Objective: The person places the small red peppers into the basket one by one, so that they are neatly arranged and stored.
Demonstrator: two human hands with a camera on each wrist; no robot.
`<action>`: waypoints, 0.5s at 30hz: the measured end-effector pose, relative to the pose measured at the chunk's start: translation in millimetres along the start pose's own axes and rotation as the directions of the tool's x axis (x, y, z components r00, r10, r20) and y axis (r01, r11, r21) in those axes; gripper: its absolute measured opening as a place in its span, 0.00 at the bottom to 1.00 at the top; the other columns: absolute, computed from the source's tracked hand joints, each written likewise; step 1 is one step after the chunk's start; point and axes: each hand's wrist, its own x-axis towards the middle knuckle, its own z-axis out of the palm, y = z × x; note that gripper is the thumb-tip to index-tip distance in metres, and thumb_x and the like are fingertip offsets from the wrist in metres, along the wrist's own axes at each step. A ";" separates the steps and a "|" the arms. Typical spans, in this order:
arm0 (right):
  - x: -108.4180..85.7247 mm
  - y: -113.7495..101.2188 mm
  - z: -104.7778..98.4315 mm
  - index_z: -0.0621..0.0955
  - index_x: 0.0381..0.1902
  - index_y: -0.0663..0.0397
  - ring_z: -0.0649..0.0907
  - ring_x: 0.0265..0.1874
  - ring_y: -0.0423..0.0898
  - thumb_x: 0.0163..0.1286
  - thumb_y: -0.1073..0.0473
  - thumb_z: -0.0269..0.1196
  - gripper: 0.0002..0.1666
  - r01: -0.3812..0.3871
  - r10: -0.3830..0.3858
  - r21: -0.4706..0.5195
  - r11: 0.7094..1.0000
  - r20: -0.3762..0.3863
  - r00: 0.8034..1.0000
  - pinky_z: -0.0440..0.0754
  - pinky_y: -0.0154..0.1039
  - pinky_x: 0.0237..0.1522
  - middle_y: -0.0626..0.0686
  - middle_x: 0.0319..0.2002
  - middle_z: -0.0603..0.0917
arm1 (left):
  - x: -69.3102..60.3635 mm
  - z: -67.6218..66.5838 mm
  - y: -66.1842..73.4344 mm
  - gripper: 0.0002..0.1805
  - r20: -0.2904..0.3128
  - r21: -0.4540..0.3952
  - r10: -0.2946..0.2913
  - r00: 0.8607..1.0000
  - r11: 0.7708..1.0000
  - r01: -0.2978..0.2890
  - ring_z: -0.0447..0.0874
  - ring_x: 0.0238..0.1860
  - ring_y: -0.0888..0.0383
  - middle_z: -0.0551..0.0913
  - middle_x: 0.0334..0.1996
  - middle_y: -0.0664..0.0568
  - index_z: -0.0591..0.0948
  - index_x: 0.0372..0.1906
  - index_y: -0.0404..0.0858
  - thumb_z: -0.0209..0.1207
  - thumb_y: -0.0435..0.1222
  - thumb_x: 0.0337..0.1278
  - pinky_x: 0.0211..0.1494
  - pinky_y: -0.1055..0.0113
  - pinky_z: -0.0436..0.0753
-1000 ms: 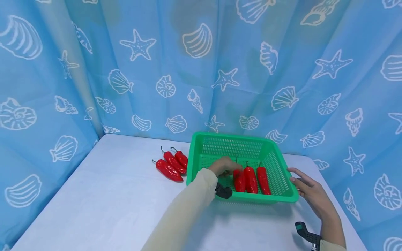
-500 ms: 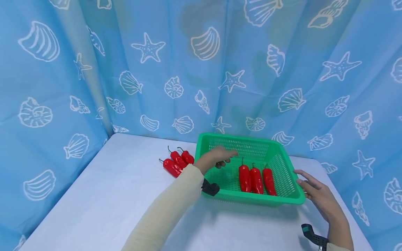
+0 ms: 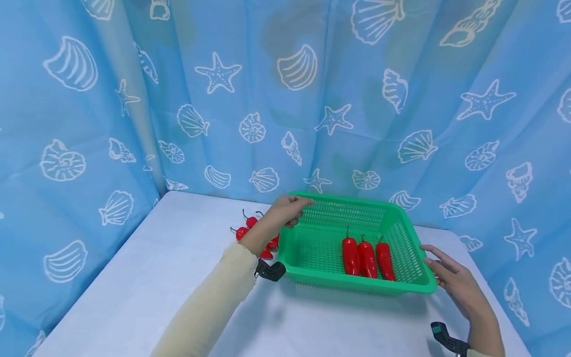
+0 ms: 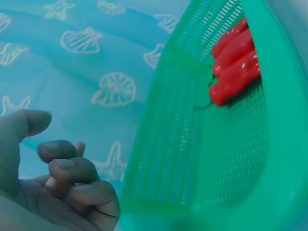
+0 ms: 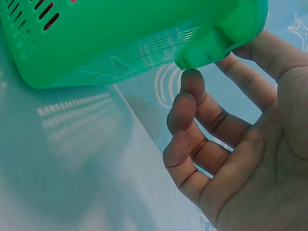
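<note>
The green basket (image 3: 361, 286) holds three red peppers (image 3: 368, 259) side by side, right of its middle. Over its left rim is my left hand (image 3: 283, 213), holding nothing; in the left wrist view this hand (image 4: 72, 178) has loosely bent fingers beside the basket (image 4: 288, 125). Several more red peppers (image 3: 241, 233) lie on the table left of the basket, partly hidden by my left hand and wrist. My right hand (image 3: 461, 285) grips the basket's right rim near the front corner; in the right wrist view the hand (image 5: 240, 134) has its thumb and fingertips at the lip.
A white table (image 3: 178, 248) carries the basket and peppers. Behind it and at both sides hangs a blue curtain (image 3: 267, 74) with white shell and starfish prints.
My left hand has moved left from the peppers inside the basket to above its left rim. My right hand stays at the right rim. The view has shifted slightly left.
</note>
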 end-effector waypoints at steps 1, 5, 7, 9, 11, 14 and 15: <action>0.3 0.3 -0.2 0.59 0.79 0.45 0.81 0.42 0.37 0.70 0.31 0.56 0.48 0.001 -0.001 0.001 1.000 -0.003 1.000 0.82 0.37 0.43 0.59 0.62 0.72 | -2.0 -4.8 -1.2 0.17 -0.022 -0.006 0.006 1.000 1.000 -0.006 0.58 0.17 0.59 0.63 0.17 0.55 0.78 0.41 0.38 0.61 0.49 0.66 0.26 0.66 0.62; 0.3 0.5 0.1 0.59 0.79 0.45 0.82 0.41 0.36 0.69 0.31 0.57 0.48 -0.004 0.004 0.009 1.000 -0.003 1.000 0.82 0.36 0.43 0.50 0.56 0.76 | -10.7 -23.1 -9.2 0.19 -0.108 -0.016 0.030 0.994 0.999 -0.032 0.60 0.18 0.60 0.65 0.18 0.55 0.79 0.47 0.35 0.60 0.48 0.66 0.24 0.69 0.64; -0.2 0.5 0.6 0.59 0.79 0.46 0.83 0.41 0.36 0.69 0.31 0.57 0.48 -0.006 0.006 0.016 1.000 0.002 1.000 0.83 0.36 0.43 0.46 0.54 0.76 | -15.9 -32.0 -15.5 0.20 -0.158 -0.005 0.028 0.987 1.000 -0.030 0.61 0.18 0.60 0.66 0.18 0.55 0.80 0.52 0.35 0.59 0.47 0.66 0.23 0.71 0.65; -0.7 0.8 0.7 0.59 0.79 0.46 0.83 0.41 0.36 0.70 0.32 0.57 0.48 0.000 -0.001 0.014 1.000 0.008 1.000 0.83 0.36 0.43 0.46 0.55 0.76 | -20.5 -41.3 -23.6 0.21 -0.202 0.011 0.017 0.979 1.000 -0.015 0.62 0.17 0.61 0.67 0.17 0.54 0.80 0.53 0.34 0.58 0.47 0.67 0.23 0.71 0.66; -1.0 1.0 0.7 0.59 0.79 0.46 0.83 0.41 0.36 0.71 0.32 0.56 0.47 0.008 -0.008 0.005 1.000 0.006 1.000 0.83 0.36 0.43 0.51 0.57 0.76 | -24.4 -50.3 -32.9 0.22 -0.239 0.024 -0.001 0.971 1.000 0.007 0.63 0.16 0.61 0.68 0.17 0.53 0.79 0.54 0.34 0.57 0.47 0.67 0.23 0.71 0.67; -1.2 1.1 1.1 0.58 0.79 0.45 0.81 0.41 0.35 0.71 0.31 0.55 0.47 0.008 -0.008 -0.013 1.000 0.002 1.000 0.82 0.35 0.43 0.61 0.63 0.71 | -29.0 -63.1 -47.9 0.23 -0.291 0.049 -0.039 0.956 0.997 0.056 0.65 0.18 0.59 0.70 0.18 0.51 0.78 0.55 0.35 0.57 0.49 0.66 0.24 0.71 0.70; -1.2 1.0 1.5 0.58 0.79 0.45 0.81 0.41 0.34 0.71 0.31 0.55 0.47 0.003 -0.003 -0.015 1.000 0.000 1.000 0.82 0.35 0.42 0.63 0.65 0.70 | -30.6 -66.9 -53.2 0.24 -0.308 0.056 -0.053 0.950 0.996 0.074 0.66 0.18 0.59 0.70 0.19 0.50 0.78 0.56 0.35 0.58 0.49 0.66 0.25 0.71 0.71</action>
